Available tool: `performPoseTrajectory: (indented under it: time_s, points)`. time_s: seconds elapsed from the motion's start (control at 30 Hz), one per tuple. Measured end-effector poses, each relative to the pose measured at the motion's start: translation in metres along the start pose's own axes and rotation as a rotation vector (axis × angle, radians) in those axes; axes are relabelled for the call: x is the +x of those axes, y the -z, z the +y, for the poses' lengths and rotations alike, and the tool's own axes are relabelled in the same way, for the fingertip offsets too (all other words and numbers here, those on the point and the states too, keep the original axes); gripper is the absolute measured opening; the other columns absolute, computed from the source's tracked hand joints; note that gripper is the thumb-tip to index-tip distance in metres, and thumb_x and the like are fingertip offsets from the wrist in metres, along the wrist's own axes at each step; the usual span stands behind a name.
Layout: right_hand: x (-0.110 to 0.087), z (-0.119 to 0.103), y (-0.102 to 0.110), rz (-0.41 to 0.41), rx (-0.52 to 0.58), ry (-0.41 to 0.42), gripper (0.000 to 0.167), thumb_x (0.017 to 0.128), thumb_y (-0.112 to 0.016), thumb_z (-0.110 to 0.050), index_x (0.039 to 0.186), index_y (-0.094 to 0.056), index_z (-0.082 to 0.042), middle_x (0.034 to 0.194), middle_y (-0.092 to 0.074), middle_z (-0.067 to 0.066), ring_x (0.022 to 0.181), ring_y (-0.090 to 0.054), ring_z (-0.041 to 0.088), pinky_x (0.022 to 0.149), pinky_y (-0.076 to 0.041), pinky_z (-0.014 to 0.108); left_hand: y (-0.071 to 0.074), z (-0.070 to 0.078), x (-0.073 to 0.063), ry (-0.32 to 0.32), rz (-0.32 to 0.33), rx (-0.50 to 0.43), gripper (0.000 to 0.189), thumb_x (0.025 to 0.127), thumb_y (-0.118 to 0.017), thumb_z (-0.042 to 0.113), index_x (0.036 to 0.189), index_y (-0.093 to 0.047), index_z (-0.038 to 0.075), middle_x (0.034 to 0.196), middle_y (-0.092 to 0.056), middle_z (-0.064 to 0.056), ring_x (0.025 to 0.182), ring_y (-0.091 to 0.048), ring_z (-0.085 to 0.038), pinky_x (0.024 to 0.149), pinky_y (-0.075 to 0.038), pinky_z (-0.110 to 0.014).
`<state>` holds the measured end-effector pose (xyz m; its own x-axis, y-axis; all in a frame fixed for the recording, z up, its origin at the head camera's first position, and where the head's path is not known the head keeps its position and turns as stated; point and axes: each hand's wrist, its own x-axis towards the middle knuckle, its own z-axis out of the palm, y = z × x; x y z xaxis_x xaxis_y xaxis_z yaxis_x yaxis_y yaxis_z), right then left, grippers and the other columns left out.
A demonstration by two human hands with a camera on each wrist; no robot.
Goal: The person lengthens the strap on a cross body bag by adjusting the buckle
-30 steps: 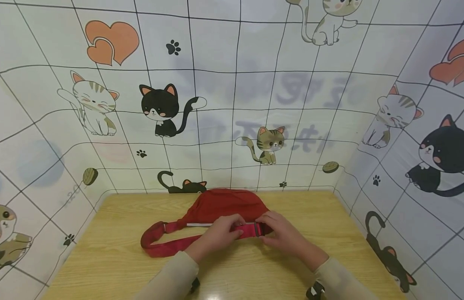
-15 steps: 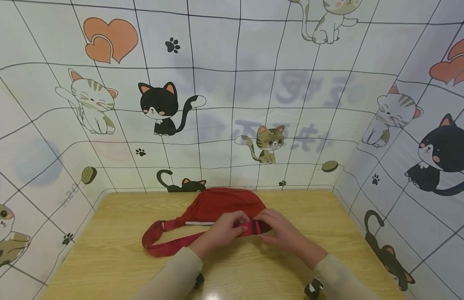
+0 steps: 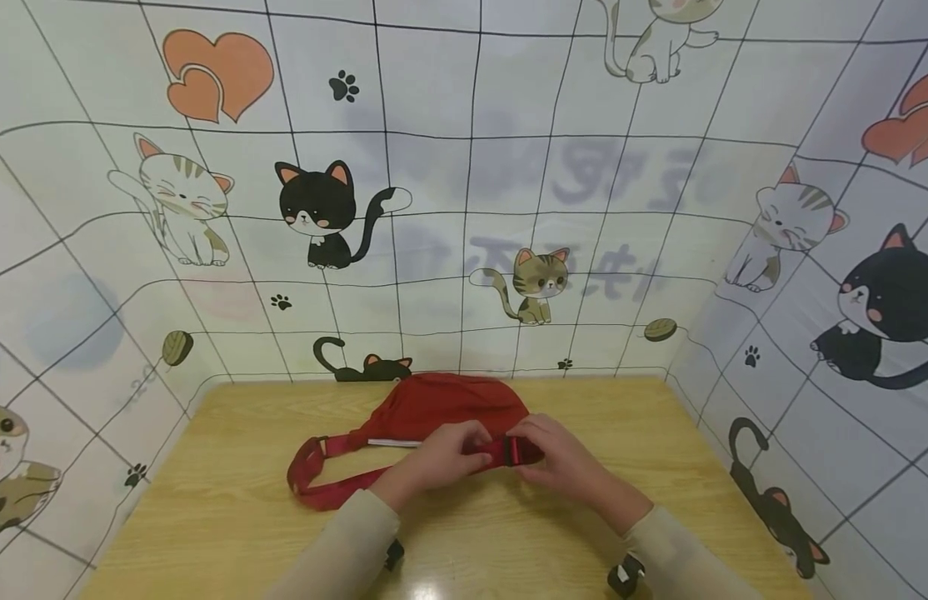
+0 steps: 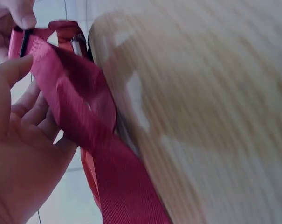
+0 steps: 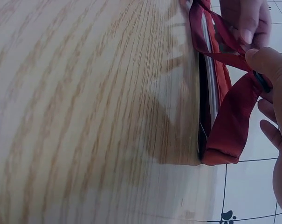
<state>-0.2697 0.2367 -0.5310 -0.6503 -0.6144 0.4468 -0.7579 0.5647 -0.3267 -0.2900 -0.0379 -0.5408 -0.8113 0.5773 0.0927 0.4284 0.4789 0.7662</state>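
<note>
A red waist bag (image 3: 441, 408) lies at the back of the table, its strap (image 3: 336, 493) looping out to the left and along the front. My left hand (image 3: 441, 458) pinches the strap between thumb and fingers, just left of a black strap slider (image 3: 509, 451). At the slider itself, my right hand (image 3: 557, 454) grips the strap, thumb below and fingers above. In the left wrist view the webbing (image 4: 71, 98) runs twisted from the slider down past the palm. From the right wrist, the slider (image 5: 262, 81) shows edge-on beside the thumb, and a strap loop bends back to the bag.
The wooden table (image 3: 246, 542) ends at a cloth backdrop (image 3: 464, 183) printed with cats and grid lines, which rises behind and on both sides. A pale strip (image 3: 392, 442) runs along the bag's lower front edge.
My hands have drawn slightly closer together. The slider has shifted a little left, with more red webbing showing on its right. The bag stays in about the same place.
</note>
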Motion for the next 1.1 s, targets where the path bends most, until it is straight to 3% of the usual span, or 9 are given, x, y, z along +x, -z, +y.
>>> performPoseTrajectory:
  time_s: [0.2, 0.4, 0.63, 0.8, 0.93, 1.1]
  points:
    - [0.001, -0.001, 0.002, 0.007, 0.021, 0.0, 0.053, 0.083, -0.098, -0.01, 0.129, -0.073, -0.012, 0.128, -0.07, -0.003, 0.121, -0.064, 0.018, 0.101, -0.058, 0.044, 0.005, -0.005, -0.001, -0.018, -0.025, 0.02, 0.005, 0.107, -0.075, 0.019, 0.108, -0.074, 0.024, 0.095, -0.069, 0.014, 0.089, -0.062, -0.007, 0.086, -0.054, -0.03]
    - [0.001, -0.001, 0.0, -0.002, 0.039, -0.003, 0.052, 0.083, -0.098, -0.009, 0.128, -0.072, -0.014, 0.128, -0.07, -0.005, 0.121, -0.063, 0.017, 0.101, -0.058, 0.041, 0.001, 0.001, 0.003, -0.054, -0.037, -0.013, 0.007, 0.109, -0.073, 0.019, 0.109, -0.074, 0.026, 0.096, -0.07, 0.013, 0.091, -0.062, -0.007, 0.087, -0.054, -0.029]
    - [0.002, -0.003, -0.001, -0.002, 0.06, 0.016, 0.052, 0.082, -0.099, -0.008, 0.126, -0.073, -0.012, 0.126, -0.071, -0.001, 0.119, -0.063, 0.018, 0.098, -0.058, 0.041, 0.0, 0.005, 0.005, -0.052, -0.043, -0.022, 0.008, 0.109, -0.072, 0.02, 0.112, -0.075, 0.027, 0.098, -0.071, 0.015, 0.093, -0.063, -0.007, 0.087, -0.054, -0.029]
    - [0.002, -0.001, -0.002, 0.019, 0.045, 0.029, 0.054, 0.08, -0.099, -0.007, 0.126, -0.072, -0.014, 0.125, -0.07, -0.004, 0.118, -0.063, 0.017, 0.097, -0.058, 0.04, 0.006, -0.002, -0.003, -0.017, -0.02, 0.006, 0.009, 0.107, -0.075, 0.024, 0.116, -0.075, 0.026, 0.104, -0.071, 0.017, 0.099, -0.066, -0.005, 0.095, -0.056, -0.032]
    - [0.002, 0.0, -0.002, 0.027, 0.046, 0.024, 0.055, 0.08, -0.099, -0.006, 0.127, -0.072, -0.015, 0.126, -0.07, -0.007, 0.117, -0.063, 0.016, 0.098, -0.058, 0.039, 0.01, -0.009, -0.009, 0.015, -0.028, 0.025, 0.008, 0.107, -0.076, 0.027, 0.115, -0.075, 0.025, 0.101, -0.071, 0.017, 0.098, -0.066, -0.005, 0.095, -0.056, -0.034]
    - [0.004, -0.002, -0.002, 0.021, 0.061, 0.009, 0.056, 0.08, -0.1, -0.007, 0.128, -0.072, -0.016, 0.126, -0.069, -0.008, 0.118, -0.063, 0.015, 0.099, -0.058, 0.039, 0.01, -0.013, -0.01, -0.023, -0.043, 0.035, 0.007, 0.108, -0.074, 0.022, 0.114, -0.077, 0.024, 0.1, -0.071, 0.016, 0.096, -0.065, -0.005, 0.094, -0.056, -0.032]
